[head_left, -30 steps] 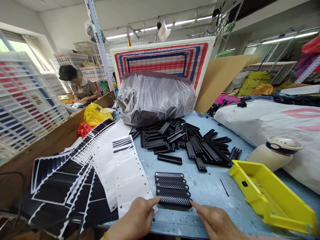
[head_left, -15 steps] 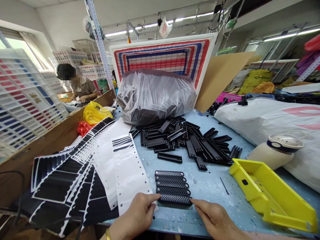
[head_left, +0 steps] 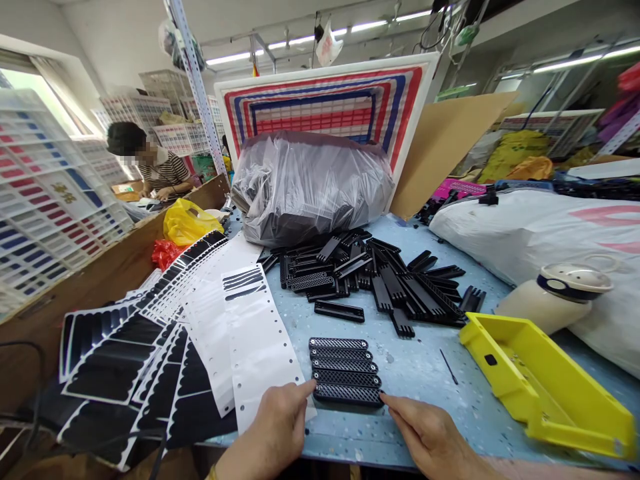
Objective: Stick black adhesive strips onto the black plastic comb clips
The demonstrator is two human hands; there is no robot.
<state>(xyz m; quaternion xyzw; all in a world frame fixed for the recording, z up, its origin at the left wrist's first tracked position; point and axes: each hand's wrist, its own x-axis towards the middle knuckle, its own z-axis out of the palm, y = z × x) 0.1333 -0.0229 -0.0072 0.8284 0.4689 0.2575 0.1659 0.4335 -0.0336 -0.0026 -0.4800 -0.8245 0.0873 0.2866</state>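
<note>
One blue table (head_left: 350,430) bears five black bars (head_left: 345,379) before me, side by side, long axes running left to right, rounded ends facing my hands. Beyond them sit a plastic-wrapped bundle (head_left: 315,193), then a pile of black parts (head_left: 400,280); a yellow tray (head_left: 505,383) lies to the right, white sheets (head_left: 260,353) just left, and a thin black rod (head_left: 449,368) near the tray. My left hand (head_left: 277,417) and right hand (head_left: 430,427) are unclosed, grasping nothing, index fingertips at opposite ends of the near bars
</note>
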